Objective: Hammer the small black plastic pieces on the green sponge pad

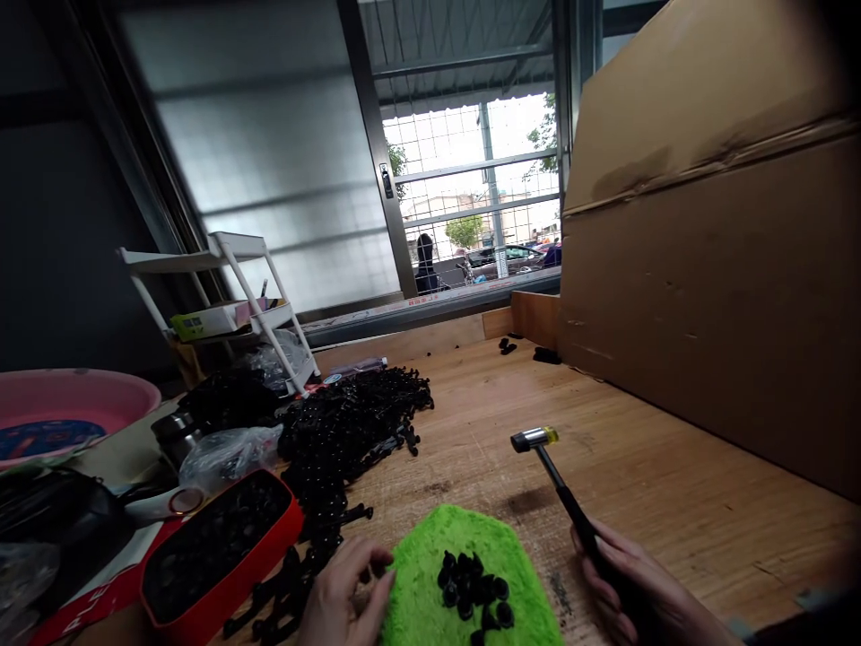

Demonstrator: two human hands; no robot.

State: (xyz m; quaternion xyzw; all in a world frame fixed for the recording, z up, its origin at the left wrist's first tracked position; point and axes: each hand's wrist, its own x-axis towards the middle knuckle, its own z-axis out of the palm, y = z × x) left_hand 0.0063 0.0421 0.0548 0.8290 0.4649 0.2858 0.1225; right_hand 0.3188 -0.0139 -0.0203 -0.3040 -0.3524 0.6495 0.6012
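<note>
Holding a small hammer up over the wooden tabletop, right hand closed around its black handle.

Left hand is resting at the edge of the green pad, fingers curled on a small black part, though its grip is unclear. Black caps are sitting clustered on the pad; a red tray of parts is lying just left.

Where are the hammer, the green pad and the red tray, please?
hammer [534,440], head view, on its metal head.
green pad [417,574], head view, bare left part.
red tray [221,597], head view, near rim.
</note>
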